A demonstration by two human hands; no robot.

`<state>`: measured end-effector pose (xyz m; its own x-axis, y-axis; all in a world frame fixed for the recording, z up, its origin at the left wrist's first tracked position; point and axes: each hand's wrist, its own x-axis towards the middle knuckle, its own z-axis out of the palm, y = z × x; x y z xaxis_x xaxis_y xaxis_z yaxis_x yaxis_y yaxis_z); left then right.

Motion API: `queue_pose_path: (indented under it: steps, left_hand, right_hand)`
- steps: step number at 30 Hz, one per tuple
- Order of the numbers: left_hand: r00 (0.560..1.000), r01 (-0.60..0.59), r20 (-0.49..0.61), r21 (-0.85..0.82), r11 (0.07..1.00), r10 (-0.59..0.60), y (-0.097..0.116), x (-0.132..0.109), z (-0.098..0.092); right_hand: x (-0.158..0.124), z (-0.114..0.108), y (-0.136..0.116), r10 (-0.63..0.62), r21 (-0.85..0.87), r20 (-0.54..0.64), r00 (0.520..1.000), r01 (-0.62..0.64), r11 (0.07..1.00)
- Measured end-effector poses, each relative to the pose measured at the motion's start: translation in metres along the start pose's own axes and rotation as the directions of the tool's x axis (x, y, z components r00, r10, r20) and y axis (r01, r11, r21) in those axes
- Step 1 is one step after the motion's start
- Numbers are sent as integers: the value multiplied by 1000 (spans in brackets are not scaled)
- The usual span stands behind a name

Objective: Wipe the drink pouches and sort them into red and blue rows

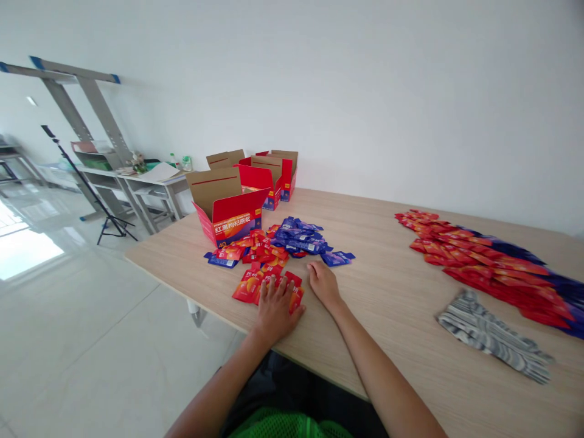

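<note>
My left hand (276,307) lies with its fingers spread over several red sachets (247,286) near the table's front edge. Just right of them, my right hand (323,285) rests on the table in a loose fist. No sachet sticks out of it. Beyond both hands is a loose heap of red sachets (261,244) and purple-blue sachets (298,236). One blue sachet (337,258) lies at the heap's right end, beyond my right hand. An opened red carton (235,222) with raised brown flaps stands behind the heap; its contents are hidden.
More open red cartons (260,177) stand behind the first, near the wall. On the right of the table (378,292) lie long overlapping rows of red and blue sachets (493,267) and grey striped gloves (495,334). A tripod (112,219) stands on the floor at left.
</note>
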<state>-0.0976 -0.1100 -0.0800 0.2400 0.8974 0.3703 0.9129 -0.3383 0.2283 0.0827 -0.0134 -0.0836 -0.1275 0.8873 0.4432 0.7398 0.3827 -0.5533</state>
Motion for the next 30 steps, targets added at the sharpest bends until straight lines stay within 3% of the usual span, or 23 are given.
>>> queue_pose_path:
  steps: [5, 12, 15, 19, 30]
  left_hand:
    - [999, 19, 25, -7, 1000, -19, 3, 0, -2]
    - [999, 27, 46, -19, 999, -26, 0, -1, 3]
    - [998, 34, 50, -21, 999, -33, 0, -1, 4]
    - [998, 44, 53, -17, 999, -43, -1, -2, 5]
    - [1000, 25, 11, -1, 1000, -25, 0, -2, 4]
  right_hand:
    - [25, 11, 9, -205, -52, 35, 978, 206, 977]
    - [49, 19, 16, -131, -316, -174, 976, 70, 946]
    - [55, 22, 19, -151, -407, -139, 979, 82, 910]
    - [55, 20, 23, -156, -336, -72, 985, 123, 934]
    - [6, -14, 21, -91, -133, -201, 975, 65, 989]
